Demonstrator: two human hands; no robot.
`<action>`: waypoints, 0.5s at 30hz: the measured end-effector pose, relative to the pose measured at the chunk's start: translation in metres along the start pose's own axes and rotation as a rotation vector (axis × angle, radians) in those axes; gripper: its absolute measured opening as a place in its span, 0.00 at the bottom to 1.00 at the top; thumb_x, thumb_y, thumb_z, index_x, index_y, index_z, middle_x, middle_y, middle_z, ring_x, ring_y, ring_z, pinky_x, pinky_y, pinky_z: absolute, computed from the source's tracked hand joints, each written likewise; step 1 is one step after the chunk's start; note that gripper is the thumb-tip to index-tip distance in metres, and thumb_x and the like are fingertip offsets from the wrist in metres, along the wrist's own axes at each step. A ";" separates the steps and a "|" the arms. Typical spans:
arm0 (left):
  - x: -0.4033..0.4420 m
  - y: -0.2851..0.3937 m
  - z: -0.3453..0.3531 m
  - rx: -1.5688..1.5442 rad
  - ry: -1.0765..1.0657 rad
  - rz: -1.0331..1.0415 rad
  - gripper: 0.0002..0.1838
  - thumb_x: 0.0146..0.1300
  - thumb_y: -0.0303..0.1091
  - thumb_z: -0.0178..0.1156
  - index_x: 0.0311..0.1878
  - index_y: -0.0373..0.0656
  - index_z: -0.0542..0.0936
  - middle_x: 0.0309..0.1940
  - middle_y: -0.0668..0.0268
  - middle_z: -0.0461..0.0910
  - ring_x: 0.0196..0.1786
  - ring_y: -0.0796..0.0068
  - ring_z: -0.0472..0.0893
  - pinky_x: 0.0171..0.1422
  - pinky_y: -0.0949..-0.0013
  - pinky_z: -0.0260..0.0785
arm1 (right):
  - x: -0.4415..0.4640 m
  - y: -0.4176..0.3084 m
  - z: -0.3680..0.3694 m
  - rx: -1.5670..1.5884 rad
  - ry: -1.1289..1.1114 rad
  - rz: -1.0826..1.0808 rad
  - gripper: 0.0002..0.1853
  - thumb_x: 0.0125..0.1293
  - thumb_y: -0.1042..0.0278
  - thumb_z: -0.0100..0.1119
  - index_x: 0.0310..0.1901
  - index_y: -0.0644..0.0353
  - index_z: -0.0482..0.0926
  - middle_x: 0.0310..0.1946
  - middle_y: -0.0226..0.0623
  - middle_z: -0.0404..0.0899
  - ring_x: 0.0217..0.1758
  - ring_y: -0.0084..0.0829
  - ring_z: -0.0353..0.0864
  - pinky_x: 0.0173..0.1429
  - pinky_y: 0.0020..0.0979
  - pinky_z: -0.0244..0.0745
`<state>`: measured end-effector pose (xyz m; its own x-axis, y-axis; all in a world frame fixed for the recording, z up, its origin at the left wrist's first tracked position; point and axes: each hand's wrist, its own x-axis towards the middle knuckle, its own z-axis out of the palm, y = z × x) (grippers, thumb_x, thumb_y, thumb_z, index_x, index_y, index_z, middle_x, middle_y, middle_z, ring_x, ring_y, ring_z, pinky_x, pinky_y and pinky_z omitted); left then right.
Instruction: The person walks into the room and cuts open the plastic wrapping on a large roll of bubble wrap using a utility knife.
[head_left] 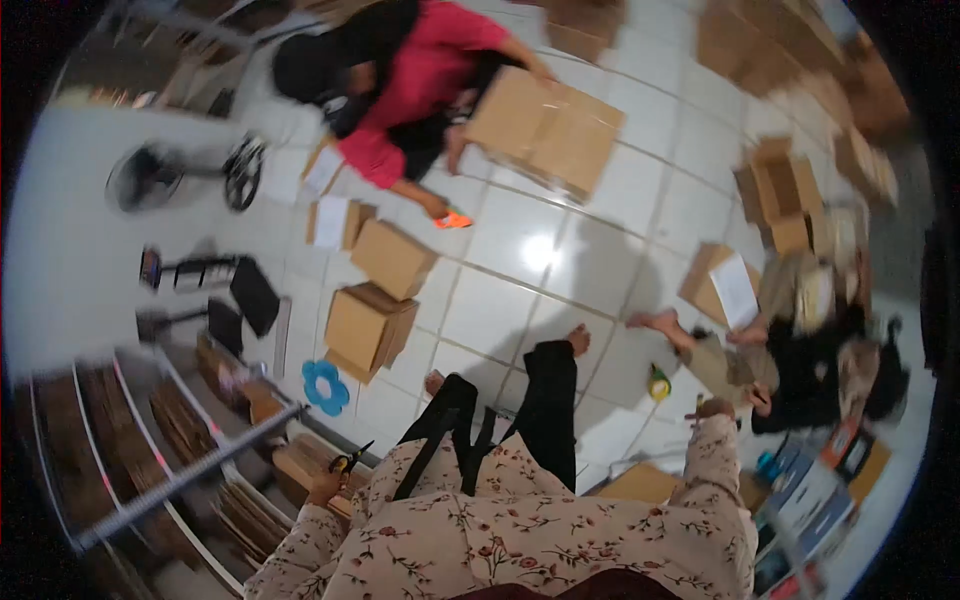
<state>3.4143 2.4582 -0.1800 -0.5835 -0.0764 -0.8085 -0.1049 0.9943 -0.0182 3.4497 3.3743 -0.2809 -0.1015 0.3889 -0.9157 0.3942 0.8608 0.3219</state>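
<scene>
At the lower left, my left hand [325, 485] is closed around the handles of a pair of scissors [347, 462], dark with some yellow, blades pointing up and right. It is beside the shelf's edge, next to a brown cardboard piece [300, 462]. My right hand [714, 408] reaches out at the right, past the end of my flowered sleeve. Its fingers are small and blurred but look apart, and I see nothing held. A roll of yellow-green tape [658, 382] is on the floor up and left of it. A seated person's hand [760, 399] is close by.
Across from me a person in pink holds an orange tool [453, 219] beside a large carton [548, 130]. Another person sits at right by a box with white paper [722, 285]. Small boxes [372, 328], a blue flower-shaped object [325, 388], a fan [150, 177] and shelving [190, 470] are left.
</scene>
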 end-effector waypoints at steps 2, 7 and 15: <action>-0.025 0.012 0.036 -0.267 0.128 0.096 0.16 0.58 0.37 0.47 0.43 0.34 0.71 0.27 0.53 0.75 0.26 0.69 0.76 0.24 0.70 0.66 | -0.052 -0.087 -0.086 -0.040 0.152 -0.062 0.21 0.59 0.54 0.46 0.50 0.57 0.71 0.49 0.34 0.69 0.48 0.19 0.68 0.53 0.24 0.62; -0.117 0.039 0.012 -0.863 0.010 -0.418 0.15 0.54 0.36 0.51 0.41 0.36 0.74 0.24 0.53 0.75 0.27 0.68 0.75 0.27 0.70 0.65 | -0.019 -0.149 -0.087 0.561 0.273 -1.290 0.31 0.41 0.79 0.57 0.51 0.46 0.67 0.44 0.36 0.64 0.32 0.37 0.70 0.32 0.31 0.71; -0.094 -0.041 -0.027 -1.577 0.270 -0.537 0.15 0.56 0.32 0.47 0.48 0.42 0.67 0.19 0.66 0.71 0.23 0.78 0.73 0.23 0.73 0.63 | -0.254 -0.509 -0.140 0.323 -0.008 -0.824 0.10 0.57 0.68 0.49 0.36 0.64 0.74 0.22 0.32 0.76 0.22 0.24 0.74 0.26 0.23 0.68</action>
<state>3.4518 2.4230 -0.0876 -0.3106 -0.5326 -0.7873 -0.8710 -0.1721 0.4601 3.1469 2.8835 -0.1781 -0.4609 -0.3170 -0.8289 0.4379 0.7311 -0.5232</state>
